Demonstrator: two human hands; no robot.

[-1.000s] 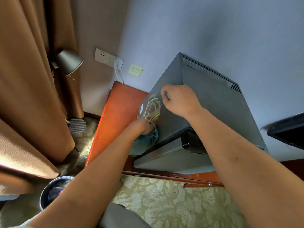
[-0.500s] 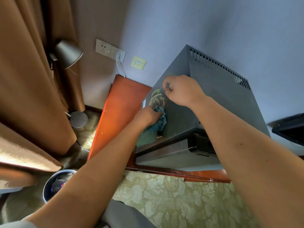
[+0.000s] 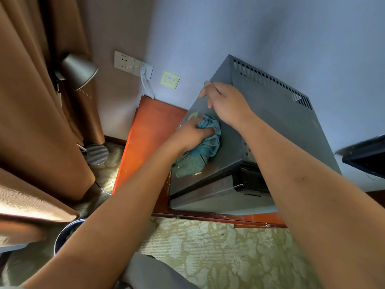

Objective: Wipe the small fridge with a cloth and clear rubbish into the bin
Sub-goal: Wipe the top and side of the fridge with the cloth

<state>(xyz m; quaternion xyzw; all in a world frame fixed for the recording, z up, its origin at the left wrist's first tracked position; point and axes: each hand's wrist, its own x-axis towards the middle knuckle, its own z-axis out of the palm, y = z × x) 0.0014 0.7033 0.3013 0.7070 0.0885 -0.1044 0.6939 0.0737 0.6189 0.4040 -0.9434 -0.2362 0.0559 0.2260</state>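
While left hand (image 3: pixel 193 132) bunches teal terry cloth (image 3: pixel 200 151) in its grip against grey metal small fridge (image 3: pixel 270 122) side, right hand (image 3: pixel 225 103) pinches top edge at 12 o'clock. Risk: fridge sliding on orange wooden worktop (image 3: pixel 145 130) under wiping pressure. Round bin (image 3: pixel 62 234) at 8 o'clock.

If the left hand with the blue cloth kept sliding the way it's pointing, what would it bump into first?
Probably the right hand, which rests on the fridge just above the left hand and its cloth. Depth is hard to judge, so it might slip beneath it.
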